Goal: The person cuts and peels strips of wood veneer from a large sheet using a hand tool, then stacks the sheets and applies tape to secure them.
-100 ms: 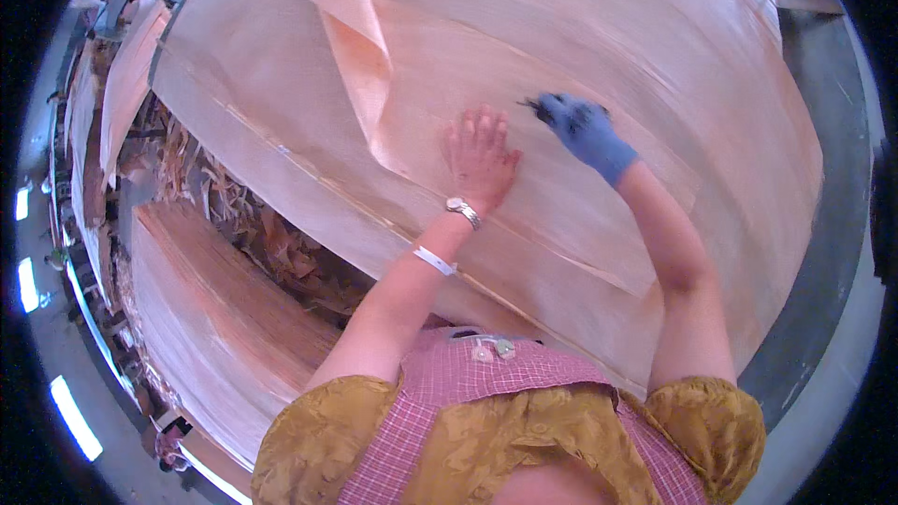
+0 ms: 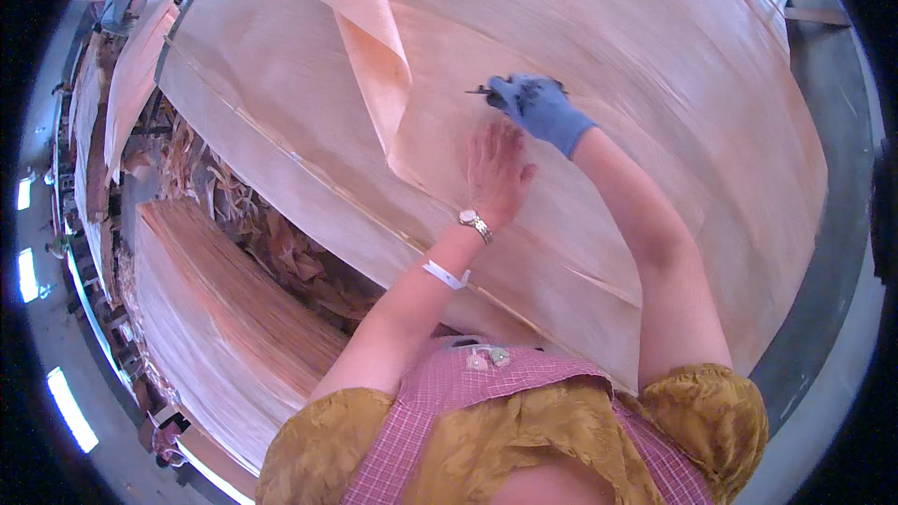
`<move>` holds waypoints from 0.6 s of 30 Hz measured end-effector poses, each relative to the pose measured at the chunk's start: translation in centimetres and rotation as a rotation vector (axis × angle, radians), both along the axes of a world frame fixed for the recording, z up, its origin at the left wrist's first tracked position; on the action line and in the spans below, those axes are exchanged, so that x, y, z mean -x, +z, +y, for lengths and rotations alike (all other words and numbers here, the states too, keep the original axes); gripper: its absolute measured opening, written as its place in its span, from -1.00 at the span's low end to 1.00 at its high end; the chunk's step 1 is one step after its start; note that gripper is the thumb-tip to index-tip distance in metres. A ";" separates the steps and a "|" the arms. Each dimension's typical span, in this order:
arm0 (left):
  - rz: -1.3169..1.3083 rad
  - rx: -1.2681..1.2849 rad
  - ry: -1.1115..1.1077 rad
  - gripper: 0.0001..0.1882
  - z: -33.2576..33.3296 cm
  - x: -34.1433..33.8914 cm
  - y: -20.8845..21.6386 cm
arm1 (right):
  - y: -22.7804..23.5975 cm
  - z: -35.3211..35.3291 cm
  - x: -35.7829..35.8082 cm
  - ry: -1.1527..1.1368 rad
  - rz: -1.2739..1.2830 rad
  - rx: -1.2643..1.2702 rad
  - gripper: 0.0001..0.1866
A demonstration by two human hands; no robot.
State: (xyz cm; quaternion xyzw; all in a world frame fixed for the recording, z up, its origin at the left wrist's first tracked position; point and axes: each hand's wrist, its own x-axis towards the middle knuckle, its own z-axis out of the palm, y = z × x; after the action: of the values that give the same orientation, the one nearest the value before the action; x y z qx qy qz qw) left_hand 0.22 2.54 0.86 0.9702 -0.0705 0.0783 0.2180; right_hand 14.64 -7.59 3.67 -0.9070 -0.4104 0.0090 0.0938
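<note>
Stretching beside scraps, pale wood sheeting underlies two hands: left hand spread flat, right hand in closed grip round one tool.

Three rectangles of light (glaring white) line the left.

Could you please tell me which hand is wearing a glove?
The right hand: it wears a blue glove, while the left hand is bare.
</note>
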 end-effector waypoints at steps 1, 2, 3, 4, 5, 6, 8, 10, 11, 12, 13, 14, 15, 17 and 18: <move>-0.025 0.037 -0.008 -0.38 0.4 -0.3 0.0 | -0.5 2.2 -1.2 0.033 -0.002 0.049 -0.86; -0.050 0.074 -0.020 -0.42 0.9 -0.7 0.0 | -0.8 3.8 -2.2 0.062 -0.004 0.099 -0.86; -0.035 0.103 -0.024 -0.42 1.3 -0.9 0.6 | -0.6 4.9 -3.0 0.085 0.099 0.093 -0.88; -0.019 0.133 -0.032 -0.42 1.7 -1.0 1.3 | -0.4 5.3 -3.3 0.111 0.104 0.109 -0.89; -0.003 0.164 -0.045 -0.42 2.0 -1.3 1.9 | -0.1 5.5 -3.5 0.132 0.109 0.125 -0.90; 0.132 0.239 -0.011 -0.39 2.1 -1.9 2.4 | -0.1 5.1 -3.6 0.149 0.111 0.157 -0.91; 0.425 0.375 0.034 -0.34 3.5 -3.5 2.8 | -0.8 4.4 -4.2 0.205 0.139 0.136 -0.90; 0.066 0.066 0.182 -0.23 6.9 -6.5 1.8 | 0.4 5.0 -4.9 0.245 0.120 0.133 -0.86; -0.074 0.036 0.103 -0.18 7.4 -8.3 3.1 | -1.3 4.3 -5.2 0.255 0.098 0.069 -0.85; -0.223 0.013 0.030 -0.11 7.6 -9.9 4.9 | -3.3 3.5 -5.5 0.269 0.066 0.008 -0.85; -0.014 0.029 0.019 -0.04 7.7 -10.6 5.7 | -4.1 3.7 -5.3 0.242 0.197 -0.084 -0.86; 0.194 0.038 0.004 0.03 7.6 -11.1 6.2 | -4.4 3.9 -5.0 0.212 0.325 -0.181 -0.86; 0.406 0.038 0.014 0.10 7.7 -11.4 6.3 | -2.4 5.2 -4.4 0.188 0.237 0.100 -0.85; 0.359 -0.065 -0.032 0.17 7.3 -12.0 5.6 | -1.1 4.1 -4.4 0.100 0.188 0.356 -0.83; 0.329 -0.102 -0.046 0.21 7.1 -11.9 5.0 | -1.3 1.9 -4.2 0.053 0.150 0.292 -0.82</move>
State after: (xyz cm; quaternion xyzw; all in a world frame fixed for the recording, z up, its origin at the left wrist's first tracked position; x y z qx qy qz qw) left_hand 12.09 9.67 5.89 0.9778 -0.0601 -0.0905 0.1789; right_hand 18.85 -5.67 2.35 -0.8968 -0.4202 0.1386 -0.0089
